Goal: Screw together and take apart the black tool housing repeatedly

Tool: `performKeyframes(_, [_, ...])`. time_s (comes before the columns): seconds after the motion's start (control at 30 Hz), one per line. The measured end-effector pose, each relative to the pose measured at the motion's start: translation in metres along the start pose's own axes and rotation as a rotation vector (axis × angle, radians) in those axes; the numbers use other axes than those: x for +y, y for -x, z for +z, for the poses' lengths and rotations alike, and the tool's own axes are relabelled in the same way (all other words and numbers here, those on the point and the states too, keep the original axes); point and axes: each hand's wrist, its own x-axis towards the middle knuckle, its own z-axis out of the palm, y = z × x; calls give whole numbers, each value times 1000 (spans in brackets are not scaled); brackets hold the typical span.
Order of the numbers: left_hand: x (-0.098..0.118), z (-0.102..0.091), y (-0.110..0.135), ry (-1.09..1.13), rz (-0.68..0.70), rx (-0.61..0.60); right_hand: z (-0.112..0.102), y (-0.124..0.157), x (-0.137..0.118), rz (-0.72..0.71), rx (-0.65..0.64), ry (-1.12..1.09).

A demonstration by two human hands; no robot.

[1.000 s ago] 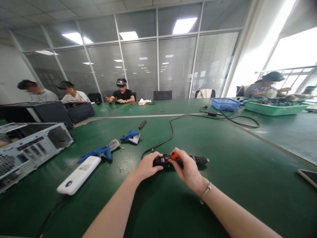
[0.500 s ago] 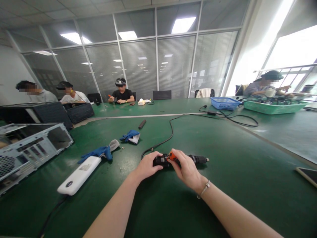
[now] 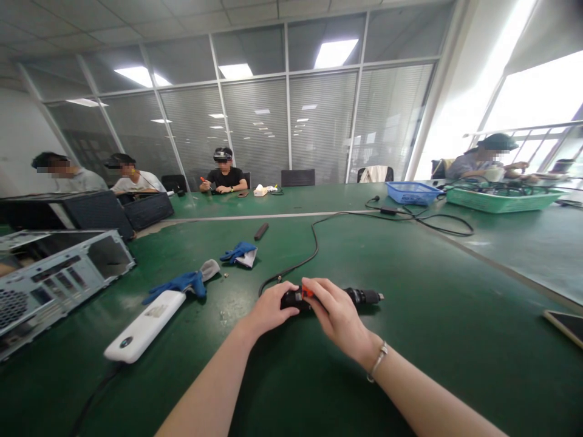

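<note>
A black corded electric screwdriver (image 3: 364, 296) lies on the green table, its tip pointing right. My left hand (image 3: 272, 306) grips its left end between thumb and fingers. Over its middle, my right hand (image 3: 337, 312) is closed round a small orange-handled screwdriver (image 3: 306, 292), held against the upper side of the tool. Only a bit of the orange handle shows; its tip is hidden by my fingers. A black cable (image 3: 315, 246) runs from the tool's left end towards the back of the table.
Left of my hands lie a white power bank (image 3: 148, 325) and blue-grey work gloves (image 3: 241, 254). A metal computer case (image 3: 68, 273) stands at far left. A dark bar (image 3: 261, 231), a blue basket (image 3: 414, 193) and a green basket (image 3: 503, 200) are further back. Several people sit around.
My right hand has turned and shifted slightly left with the orange-handled screwdriver, so less of the handle shows. My left hand keeps its grip on the black tool.
</note>
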Motion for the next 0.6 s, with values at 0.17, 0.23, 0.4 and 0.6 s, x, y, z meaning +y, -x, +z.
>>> performKeyframes(0.17, [-2, 2, 0, 5, 5, 7, 1, 1, 0, -45, 14, 59])
performKeyframes(0.23, [-2, 2, 0, 3, -4, 11, 1, 2, 2, -42, 50, 96])
performKeyframes(0.4, [-3, 1, 0, 11, -15, 4, 0, 2, 1, -26, 60, -5])
performKeyframes(0.6, [4, 1, 0, 24, -16, -22, 2, 3, 2, -29, 97, 66])
